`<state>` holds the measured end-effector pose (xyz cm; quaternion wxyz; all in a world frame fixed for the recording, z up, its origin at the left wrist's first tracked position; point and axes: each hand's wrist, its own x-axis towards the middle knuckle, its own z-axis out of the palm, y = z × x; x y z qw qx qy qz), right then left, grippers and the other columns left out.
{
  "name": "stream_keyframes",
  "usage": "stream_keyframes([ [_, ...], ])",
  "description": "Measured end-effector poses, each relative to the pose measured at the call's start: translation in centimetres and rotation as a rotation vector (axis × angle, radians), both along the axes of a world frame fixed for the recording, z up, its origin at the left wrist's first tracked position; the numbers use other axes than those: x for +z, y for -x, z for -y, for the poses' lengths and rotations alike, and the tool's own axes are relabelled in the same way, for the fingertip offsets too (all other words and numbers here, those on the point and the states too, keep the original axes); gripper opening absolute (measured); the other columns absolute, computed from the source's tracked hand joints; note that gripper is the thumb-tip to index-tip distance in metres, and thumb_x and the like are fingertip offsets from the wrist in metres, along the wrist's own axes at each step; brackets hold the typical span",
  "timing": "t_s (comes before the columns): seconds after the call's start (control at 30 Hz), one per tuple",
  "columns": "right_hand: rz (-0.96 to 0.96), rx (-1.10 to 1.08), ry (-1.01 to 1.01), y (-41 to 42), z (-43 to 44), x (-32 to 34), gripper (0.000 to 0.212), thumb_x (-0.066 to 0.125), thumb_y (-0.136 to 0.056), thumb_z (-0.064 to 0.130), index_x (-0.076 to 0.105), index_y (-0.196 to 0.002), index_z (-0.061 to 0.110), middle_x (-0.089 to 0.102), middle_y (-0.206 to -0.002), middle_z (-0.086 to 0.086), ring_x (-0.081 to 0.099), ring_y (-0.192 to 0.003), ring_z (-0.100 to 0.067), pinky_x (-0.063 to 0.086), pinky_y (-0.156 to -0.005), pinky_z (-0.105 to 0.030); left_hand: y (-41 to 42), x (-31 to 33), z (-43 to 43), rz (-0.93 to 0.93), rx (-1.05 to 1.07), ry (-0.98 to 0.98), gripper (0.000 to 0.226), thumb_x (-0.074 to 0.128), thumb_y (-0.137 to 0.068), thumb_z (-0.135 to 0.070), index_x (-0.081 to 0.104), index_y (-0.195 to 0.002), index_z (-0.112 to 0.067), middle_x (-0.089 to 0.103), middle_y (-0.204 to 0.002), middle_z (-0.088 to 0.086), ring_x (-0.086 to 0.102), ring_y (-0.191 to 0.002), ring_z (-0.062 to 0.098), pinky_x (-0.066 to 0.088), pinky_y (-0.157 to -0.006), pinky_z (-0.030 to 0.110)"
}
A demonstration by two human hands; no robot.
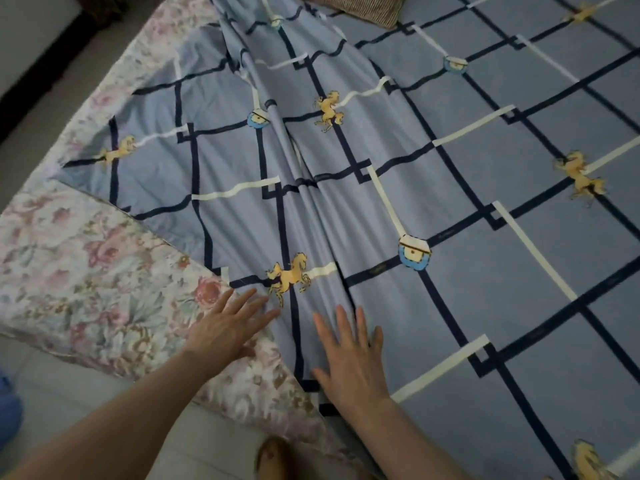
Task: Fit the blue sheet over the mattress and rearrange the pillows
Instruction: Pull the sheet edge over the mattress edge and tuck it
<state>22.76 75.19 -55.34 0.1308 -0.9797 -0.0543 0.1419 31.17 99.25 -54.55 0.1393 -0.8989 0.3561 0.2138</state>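
the mattress (86,271) fills the frame, its floral cover bare along the left edge and at the near left corner. the blue sheet (485,254), gridded in navy and cream lines with small gold horses and blue bag motifs, lies flat over the right and centre of the bed. its left part is not spread: a long bunched ridge of folds (298,174) runs from between your hands up toward the top of the frame, and the sheet's left edge cuts diagonally across the floral cover, stopping short of the mattress side.

a striped pillow (356,6) sits at the far end, partly cut off by the top of the frame, resting on the sheet.

light floor (214,441) shows below the near corner, with a foot (273,460) on it, and something blue (8,410) at the left margin, too blurred to name.

your right hand (349,362) is laid flat on the sheet near its lower edge, fingers spread wide, gripping nothing. your left hand (225,330) is also flat and splayed, palm over the floral cover, fingertips reaching onto the sheet's edge just under a gold horse (287,277).
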Motion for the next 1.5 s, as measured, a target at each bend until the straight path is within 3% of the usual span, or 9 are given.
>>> stream_keyframes([
  [0.2,0.056,-0.062,-0.013,-2.1,-5.6,-1.3,0.057,0.044,-0.085,0.062,0.061,-0.108,0.014,0.066,-0.109,-0.014,0.043,-0.127,-0.041,0.031,-0.098,-0.067,-4.5,-3.4,-1.1,-0.085,-0.179,0.098,0.095,0.081,-0.059,-0.052,0.039,-0.141,-0.03,0.048,-0.14,0.002,0.041,-0.131,0.027,0.03,-0.109,0.052],
  [0.43,-0.173,-0.312,0.184,-2.8,-10.1,-4.0,0.02,0.059,-0.08,0.015,0.067,-0.095,0.005,0.068,-0.091,-0.016,0.058,-0.105,-0.04,0.052,-0.073,-0.05,-8.8,-6.4,-0.8,-0.093,-0.413,0.286,0.07,0.076,-0.067,-0.007,0.05,-0.131,-0.018,0.055,-0.126,0.009,0.053,-0.112,0.033,0.047,-0.091,0.05],
  [0.57,-0.155,-0.409,0.216,-5.0,-11.0,-3.9,0.015,0.076,-0.06,0.002,0.067,-0.072,0.005,0.065,-0.07,-0.014,0.061,-0.081,-0.037,0.051,-0.056,-0.04,-11.7,-6.1,-0.9,-0.116,-0.484,0.523,0.052,0.051,-0.072,0.011,0.059,-0.121,-0.007,0.066,-0.098,0.009,0.064,-0.078,0.025,0.056,-0.06,0.035],
  [0.67,-0.101,-0.487,0.188,-4.5,-12.1,-2.9,0.013,0.075,-0.059,0.0,0.067,-0.067,0.007,0.062,-0.069,-0.013,0.056,-0.072,-0.034,0.049,-0.056,-0.041,-11.1,-4.7,-2.5,-0.185,-0.515,0.514,0.059,0.068,-0.059,0.013,0.059,-0.11,-0.014,0.059,-0.084,0.002,0.053,-0.06,0.016,0.049,-0.043,0.027],
  [0.8,-0.05,-0.506,0.104,-1.5,-16.2,-2.4,0.009,0.074,-0.065,0.008,0.067,-0.069,0.013,0.058,-0.076,-0.007,0.054,-0.072,-0.03,0.046,-0.055,-0.039,-8.9,-4.6,-7.9,-0.28,-0.613,0.416,0.051,0.076,-0.07,-0.007,0.053,-0.112,-0.023,0.054,-0.108,0.001,0.056,-0.08,0.018,0.055,-0.055,0.034],
  [0.93,0.0,-0.532,0.071,2.3,-19.7,-3.5,0.021,0.073,-0.065,0.01,0.069,-0.085,0.014,0.06,-0.088,-0.007,0.057,-0.083,-0.03,0.05,-0.07,-0.04,-6.2,-3.7,-11.0,-0.362,-0.717,0.399,0.039,0.066,-0.073,-0.008,0.059,-0.108,-0.024,0.06,-0.095,0.0,0.054,-0.064,0.012,0.048,-0.046,0.025],
  [1.1,-0.081,-0.579,0.042,6.3,-23.2,-3.7,0.04,0.076,-0.056,0.006,0.069,-0.095,0.011,0.061,-0.099,-0.011,0.058,-0.095,-0.034,0.051,-0.08,-0.044,-2.8,-2.9,-13.2,-0.495,-0.838,0.203,0.062,0.084,-0.055,-0.027,0.057,-0.11,-0.029,0.059,-0.087,-0.005,0.055,-0.054,0.006,0.049,-0.042,0.019],
  [1.23,-0.137,-0.611,0.071,9.3,-25.9,-3.0,0.039,0.059,-0.064,0.003,0.065,-0.102,0.012,0.058,-0.107,-0.013,0.055,-0.101,-0.037,0.048,-0.086,-0.049,0.3,-1.6,-13.8,-0.612,-0.843,0.11,0.047,0.065,-0.083,-0.026,0.048,-0.127,-0.024,0.055,-0.114,0.0,0.062,-0.087,0.015,0.055,-0.074,0.026],
  [1.5,-0.149,-0.685,0.057,8.5,-25.8,-4.2,0.056,0.071,-0.051,-0.006,0.063,-0.104,0.011,0.052,-0.122,-0.017,0.045,-0.12,-0.041,0.048,-0.09,-0.049,1.5,-6.5,-15.4,-0.46,-0.836,0.068,0.071,0.067,-0.085,-0.023,0.018,-0.136,-0.021,0.032,-0.132,0.007,0.055,-0.096,0.023,0.056,-0.071,0.037],
])
